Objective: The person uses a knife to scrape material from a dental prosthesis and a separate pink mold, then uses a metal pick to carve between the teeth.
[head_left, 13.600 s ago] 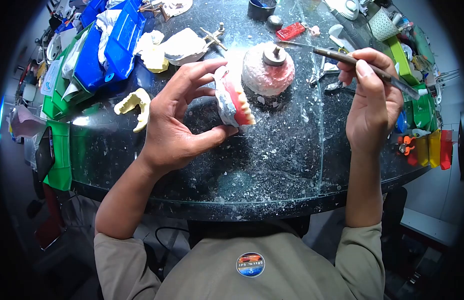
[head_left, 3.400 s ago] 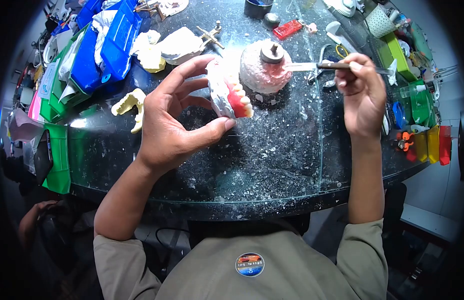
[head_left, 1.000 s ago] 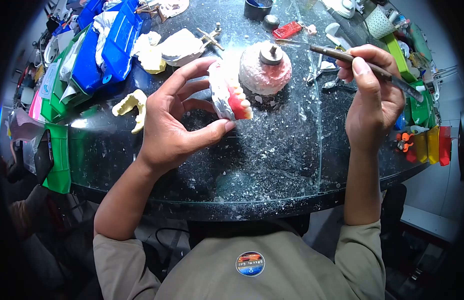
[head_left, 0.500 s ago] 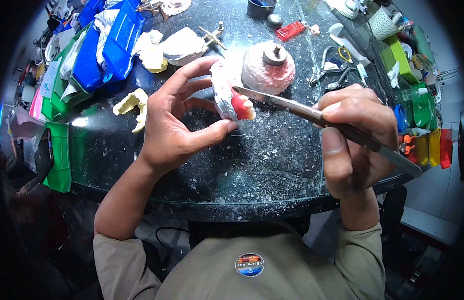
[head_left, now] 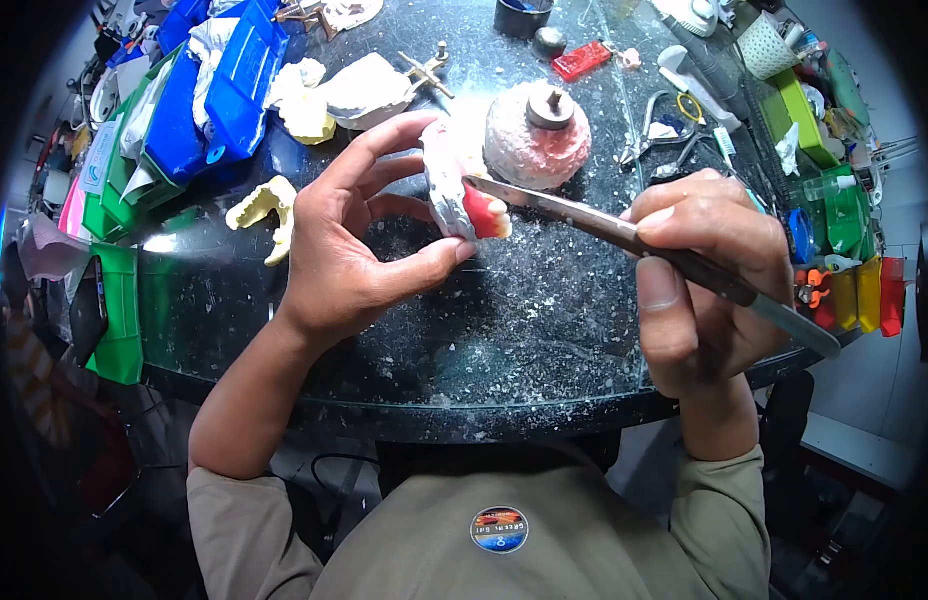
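Between thumb and fingers, my left hand (head_left: pixel 354 240) grips a white plaster dental model (head_left: pixel 442 195) by its edges, tilted on its side. Red wax (head_left: pixel 475 210) with several cream-coloured teeth (head_left: pixel 498 222) sits on the model's right side. My right hand (head_left: pixel 714 265) is closed round the dark handle of a wax knife (head_left: pixel 609 222). The knife's tip touches, or lies very near, the upper part of the red wax; glare blurs the contact. Just behind the model stands a round, pinkish-white plaster lump with a metal burner top (head_left: pixel 537 140).
A cream horseshoe-shaped piece (head_left: pixel 267 215) lies left of my left hand. Blue bins (head_left: pixel 246 90) and plaster pieces (head_left: pixel 368 92) fill the back left. Toward the right are a red block (head_left: pixel 582 61), pliers (head_left: pixel 654 130), a toothbrush (head_left: pixel 724 143) and coloured containers (head_left: pixel 864 290).
My right hand and the wax knife have shifted slightly left, the tip staying at the wax. My left hand and the dental model hold nearly still. A striped shape now shows at far left.
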